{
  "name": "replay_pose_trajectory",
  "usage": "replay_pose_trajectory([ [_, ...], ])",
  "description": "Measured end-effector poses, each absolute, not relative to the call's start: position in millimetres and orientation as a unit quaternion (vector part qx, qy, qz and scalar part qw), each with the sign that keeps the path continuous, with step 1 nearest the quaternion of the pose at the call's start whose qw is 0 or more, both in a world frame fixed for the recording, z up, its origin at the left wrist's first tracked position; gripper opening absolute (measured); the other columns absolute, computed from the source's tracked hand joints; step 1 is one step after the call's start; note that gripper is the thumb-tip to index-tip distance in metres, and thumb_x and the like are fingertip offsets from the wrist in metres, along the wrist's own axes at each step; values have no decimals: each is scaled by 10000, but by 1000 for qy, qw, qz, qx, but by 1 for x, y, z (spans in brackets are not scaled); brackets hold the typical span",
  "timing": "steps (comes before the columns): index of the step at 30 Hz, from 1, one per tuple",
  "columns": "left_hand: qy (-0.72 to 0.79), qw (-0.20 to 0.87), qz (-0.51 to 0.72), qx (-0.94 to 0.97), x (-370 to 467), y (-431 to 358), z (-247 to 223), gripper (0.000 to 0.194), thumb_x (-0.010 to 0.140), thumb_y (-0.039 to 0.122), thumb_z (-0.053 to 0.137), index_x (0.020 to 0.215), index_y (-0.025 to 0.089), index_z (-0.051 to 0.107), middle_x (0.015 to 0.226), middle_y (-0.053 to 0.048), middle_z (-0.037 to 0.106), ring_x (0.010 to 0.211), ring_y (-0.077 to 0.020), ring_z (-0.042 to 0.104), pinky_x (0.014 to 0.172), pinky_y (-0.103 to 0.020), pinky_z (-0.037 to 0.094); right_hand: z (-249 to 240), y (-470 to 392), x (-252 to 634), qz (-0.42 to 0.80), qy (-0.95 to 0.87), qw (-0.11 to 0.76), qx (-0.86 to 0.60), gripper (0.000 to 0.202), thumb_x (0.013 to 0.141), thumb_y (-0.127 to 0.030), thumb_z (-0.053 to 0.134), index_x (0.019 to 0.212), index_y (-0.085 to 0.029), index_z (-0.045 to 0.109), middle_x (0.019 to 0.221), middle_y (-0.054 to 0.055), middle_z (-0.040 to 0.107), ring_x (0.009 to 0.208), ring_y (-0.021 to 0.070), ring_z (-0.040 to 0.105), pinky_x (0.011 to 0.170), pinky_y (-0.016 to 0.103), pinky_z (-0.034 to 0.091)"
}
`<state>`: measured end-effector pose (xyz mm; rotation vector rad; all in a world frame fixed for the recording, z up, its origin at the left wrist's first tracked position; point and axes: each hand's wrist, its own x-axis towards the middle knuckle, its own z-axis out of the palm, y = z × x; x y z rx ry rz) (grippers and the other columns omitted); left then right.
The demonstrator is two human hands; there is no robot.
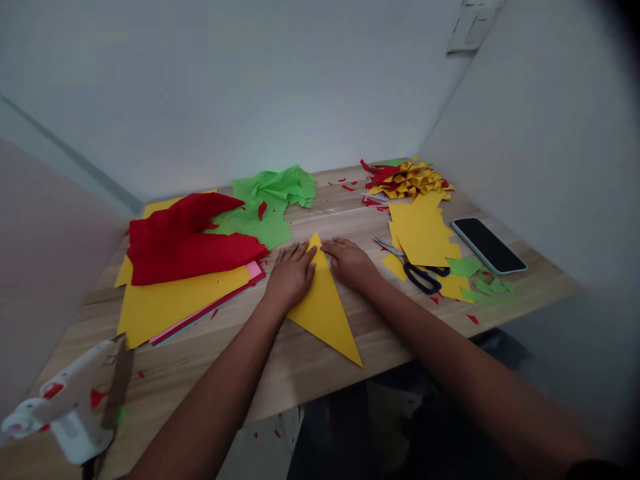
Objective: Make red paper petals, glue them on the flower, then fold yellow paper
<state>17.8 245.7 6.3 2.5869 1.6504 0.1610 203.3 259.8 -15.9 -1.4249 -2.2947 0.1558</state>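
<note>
A yellow paper triangle (327, 307) lies on the wooden table, one tip pointing away from me and a long point near the front edge. My left hand (293, 275) rests flat on its left side, fingers spread toward the upper tip. My right hand (350, 263) lies flat at the right of that tip, its fingertips at the paper's edge, fingers stretched out. Neither hand grips anything. To the right, scissors (423, 277) with dark handles lie partly under yellow paper pieces (423, 233).
Red crepe paper (185, 243) covers yellow sheets (175, 307) at left, beside green crepe paper (275, 200). A glue gun (75, 407) stands front left. A phone (489, 245) and folded yellow strips (415, 179) are at right. Red scraps lie scattered on the table (270, 393).
</note>
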Motion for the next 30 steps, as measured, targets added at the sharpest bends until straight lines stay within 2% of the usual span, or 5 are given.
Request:
replay_pose_trajectory([
  [7, 543, 27, 54, 837, 19, 245, 7, 493, 988, 314, 335, 1457, 212, 451, 1577, -49, 378, 1450, -251, 335, 1199, -458, 244, -10, 255, 204, 52, -825, 221, -518, 504, 809, -36, 440, 1249, -127, 667, 1353, 89, 633, 1278, 201, 545, 1152, 379, 356],
  [12, 531, 25, 44, 846, 24, 252, 7, 524, 980, 291, 319, 1498, 240, 380, 1589, -13, 354, 1457, -259, 315, 1192, -508, 239, -5, 252, 202, 46, -835, 188, -515, 427, 885, -91, 454, 1230, -194, 684, 1325, 49, 658, 1238, 202, 568, 1117, 365, 389],
  [22, 541, 22, 36, 840, 30, 257, -2, 591, 980, 343, 295, 1541, 160, 273, 1618, -63, 267, 1497, -248, 226, 1214, -522, 161, 5, 285, 177, 19, -826, 111, -552, 467, 972, -124, 345, 1397, -50, 523, 1473, 155, 506, 1298, 329, 482, 1076, 452, 389],
  [27, 542, 23, 40, 839, 30, 256, 0, 571, 990, 337, 271, 1533, 165, 299, 1611, -59, 285, 1491, -245, 244, 1209, -521, 186, 3, 239, 191, 29, -844, 83, -529, 495, 944, -92, 377, 1422, -100, 506, 1467, 131, 519, 1341, 265, 468, 1127, 405, 352],
  [30, 543, 25, 44, 838, 31, 255, 3, 566, 987, 321, 283, 1533, 172, 301, 1609, -65, 292, 1489, -247, 251, 1204, -526, 194, -1, 186, 203, 42, -857, 70, -509, 524, 917, -92, 410, 1434, -101, 496, 1478, 121, 507, 1374, 287, 434, 1144, 424, 340],
])
